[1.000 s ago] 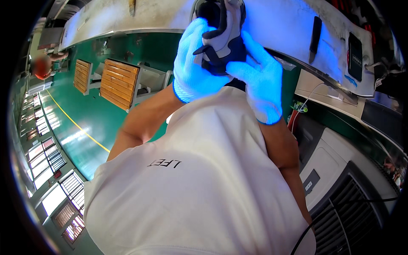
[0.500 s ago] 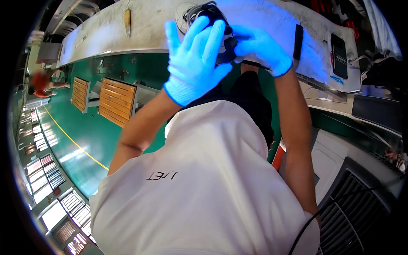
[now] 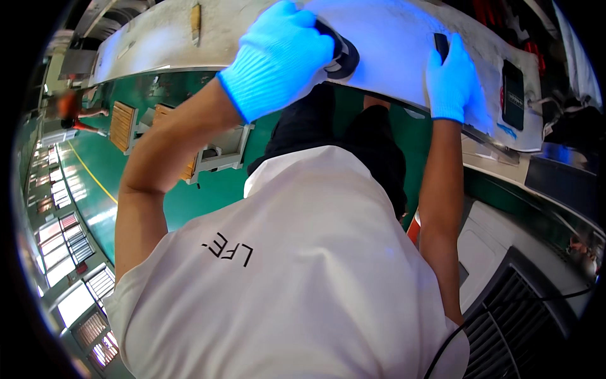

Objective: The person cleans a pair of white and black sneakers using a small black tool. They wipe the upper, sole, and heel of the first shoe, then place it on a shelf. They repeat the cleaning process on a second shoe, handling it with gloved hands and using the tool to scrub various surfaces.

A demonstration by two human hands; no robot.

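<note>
At the table's near edge my left hand (image 3: 278, 60), in a knitted glove glowing blue under the light, is closed around a dark shoe (image 3: 344, 58). Only one rounded end of the shoe, with a paler band, sticks out past the fingers; the glove covers the rest. Farther right, my gloved right hand (image 3: 453, 82) has its thumb and fingers about a slim black bar-shaped tool (image 3: 440, 44). Just the far end of that tool shows; its kind I cannot make out.
The pale worktable (image 3: 391, 38) curves across the top. A yellow-handled tool (image 3: 196, 25) lies at its left, and a black phone (image 3: 512, 95) at its right. Wooden slatted tops (image 3: 122, 126) stand on the green floor, and another person (image 3: 69, 107) is at far left.
My right hand has left the shoe and moved right to the black tool. My left hand has turned over and now wraps the shoe, which shows less.
</note>
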